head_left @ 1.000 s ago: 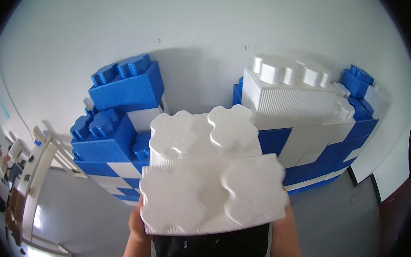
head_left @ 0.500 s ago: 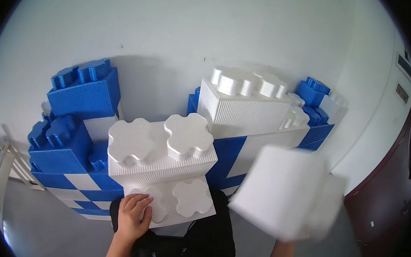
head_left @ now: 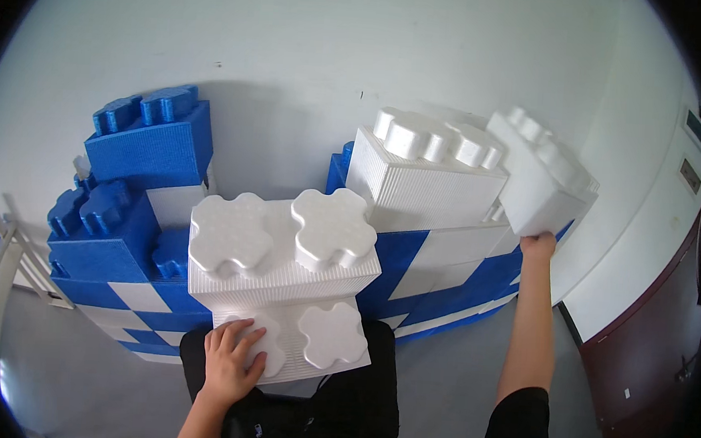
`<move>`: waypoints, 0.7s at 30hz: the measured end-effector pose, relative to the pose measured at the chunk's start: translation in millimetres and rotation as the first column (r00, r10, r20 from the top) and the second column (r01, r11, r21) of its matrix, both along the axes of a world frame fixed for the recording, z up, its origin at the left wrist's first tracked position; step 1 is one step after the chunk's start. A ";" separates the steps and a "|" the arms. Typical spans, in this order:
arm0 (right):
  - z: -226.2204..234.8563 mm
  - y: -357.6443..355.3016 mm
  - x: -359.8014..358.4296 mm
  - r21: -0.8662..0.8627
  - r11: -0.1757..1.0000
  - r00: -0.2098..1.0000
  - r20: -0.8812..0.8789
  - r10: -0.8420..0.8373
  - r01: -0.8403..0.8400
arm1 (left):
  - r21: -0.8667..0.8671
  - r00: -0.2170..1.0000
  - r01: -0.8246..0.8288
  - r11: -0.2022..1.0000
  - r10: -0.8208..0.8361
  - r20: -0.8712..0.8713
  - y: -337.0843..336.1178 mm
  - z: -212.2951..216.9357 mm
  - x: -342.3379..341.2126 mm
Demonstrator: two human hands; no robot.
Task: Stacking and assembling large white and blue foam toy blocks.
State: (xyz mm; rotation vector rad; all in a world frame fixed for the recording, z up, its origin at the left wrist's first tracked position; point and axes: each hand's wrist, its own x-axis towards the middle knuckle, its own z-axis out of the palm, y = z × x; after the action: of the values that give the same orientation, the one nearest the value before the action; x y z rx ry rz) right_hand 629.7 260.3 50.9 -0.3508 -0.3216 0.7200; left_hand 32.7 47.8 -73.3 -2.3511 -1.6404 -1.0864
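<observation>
White wall behind; my right hand (head_left: 538,245) grips white block (head_left: 539,176) from below, beside stacked block (head_left: 424,171); left hand (head_left: 232,360) lies flat on lower block (head_left: 302,346).

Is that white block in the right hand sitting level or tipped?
Tipped. The white block slants, studs facing up and left, one lower corner gripped by the right hand, beside the studded white stack.

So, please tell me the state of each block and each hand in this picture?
Left hand: flat on a stud of the lower white foam block, not gripping.
Right hand: raised, fingers holding the white studded foam block from below.
That block: tilted, lifted beside the wall's top.
White two-stud foam block: stacked on the lower one.
Blue and white foam block wall: standing, uneven.
</observation>
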 end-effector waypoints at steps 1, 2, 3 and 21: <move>-1.9 11.8 -0.3 -0.028 1.000 1.000 0.002 -0.001 0.001 | -0.002 1.000 0.002 1.000 -0.002 0.004 -0.5 -0.9 0.1; -5.0 18.6 1.2 -0.029 1.000 1.000 0.003 0.000 0.000 | -0.003 1.000 0.001 1.000 -0.001 0.005 -1.4 -1.0 0.8; -9.6 26.5 -4.3 -0.130 0.992 1.000 0.025 0.010 -0.007 | 0.003 1.000 -0.005 1.000 0.005 -0.003 -4.5 -0.8 -0.1; -141.0 -76.9 -316.0 -0.463 0.607 0.543 0.280 0.792 -0.646 | -0.039 0.554 -0.115 0.993 0.096 0.827 17.3 29.0 -57.1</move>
State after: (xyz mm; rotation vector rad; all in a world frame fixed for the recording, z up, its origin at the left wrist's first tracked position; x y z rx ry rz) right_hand 313.7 183.4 -90.2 -0.7134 -0.8570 1.5518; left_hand -24.4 65.1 -44.4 -1.7112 -1.9054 -2.4159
